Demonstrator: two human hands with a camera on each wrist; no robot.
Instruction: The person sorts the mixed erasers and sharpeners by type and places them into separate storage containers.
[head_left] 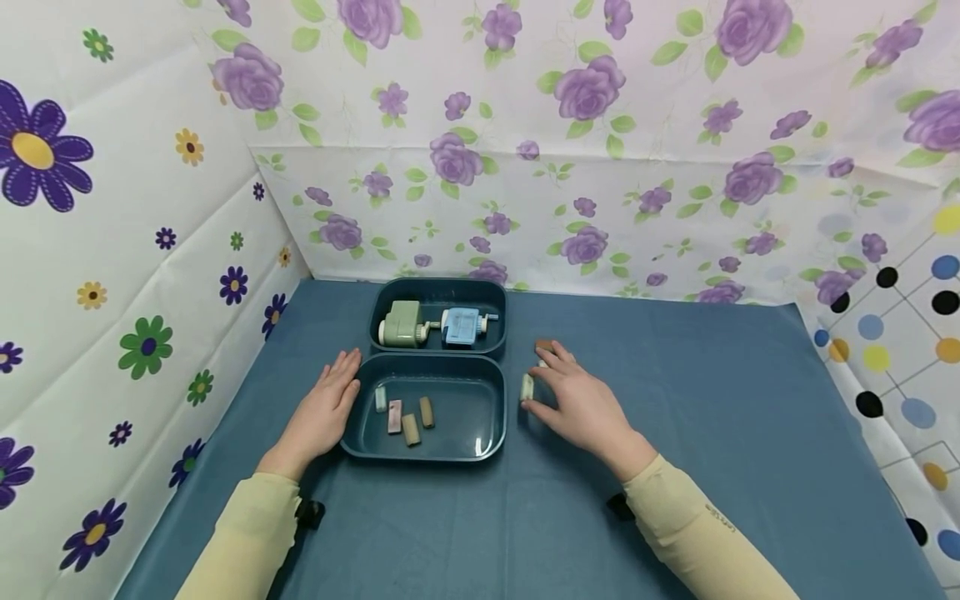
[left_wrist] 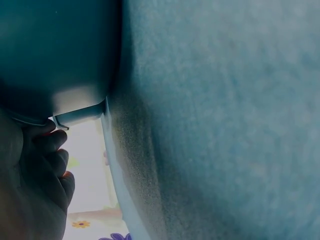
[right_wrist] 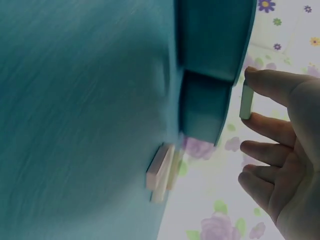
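Observation:
In the head view my right hand (head_left: 583, 408) pinches a small pale green eraser (head_left: 527, 387) between thumb and finger, just right of the lower tray (head_left: 468, 408). The right wrist view shows that eraser (right_wrist: 246, 101) held clear of the table, its ends against the thumb and a fingertip. My left hand (head_left: 321, 410) rests along the tray's left rim with its fingers straight. Inside the tray lie a whitish eraser (head_left: 381, 399), a pink one (head_left: 394, 417) and two tan ones (head_left: 411, 430). A few more erasers (right_wrist: 159, 167) lie on the table beyond my right hand, partly hidden in the head view.
Behind the lower tray stands a second dark tray (head_left: 438, 288), with a green crank pencil sharpener (head_left: 403, 323) and a blue one (head_left: 459, 326) in it. A blue cloth (head_left: 720, 417) covers the table. Flower-patterned sheets (head_left: 450, 100) hang at the back and sides.

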